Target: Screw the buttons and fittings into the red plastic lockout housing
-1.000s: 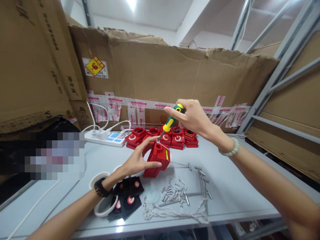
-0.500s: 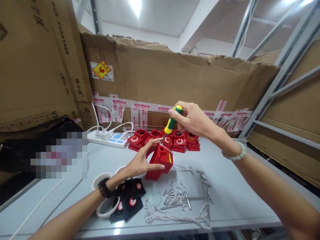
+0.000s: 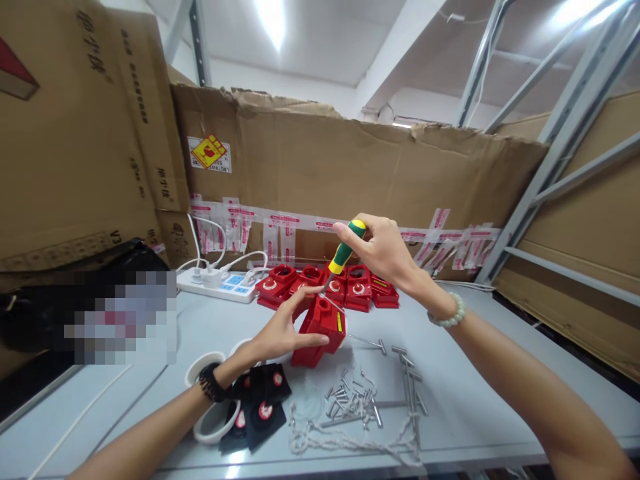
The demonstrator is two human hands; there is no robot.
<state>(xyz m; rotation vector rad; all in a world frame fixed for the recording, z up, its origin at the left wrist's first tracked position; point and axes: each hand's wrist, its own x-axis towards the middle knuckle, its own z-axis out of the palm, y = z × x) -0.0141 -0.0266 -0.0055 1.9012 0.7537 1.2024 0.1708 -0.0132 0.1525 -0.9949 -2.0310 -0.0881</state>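
My left hand [image 3: 283, 328] is closed around a red box-shaped housing [image 3: 326, 321], tilted on the table, its thumb across the front and fingers over the top. In my right hand [image 3: 383, 245] is a screwdriver [image 3: 343, 250] with a green and yellow handle. Its shaft slants down to the top edge of the housing, by my left fingertips; the exact tip is hard to make out. A thin white cord lies across the housing's top. Behind it stand several red units with round dials [image 3: 359, 288].
Loose screws [image 3: 345, 400], T-shaped metal rods [image 3: 410, 383] and a knotted white cord [image 3: 360, 440] lie in front. Black square pieces [image 3: 265, 407] and white rings [image 3: 213, 427] sit near my left wrist. A power strip [image 3: 220, 285] stands behind; cardboard [image 3: 320, 160] walls the back.
The camera view has tilted slightly upward. My right hand and wrist have turned a little around the screwdriver handle; my left hand keeps its hold on the red housing.
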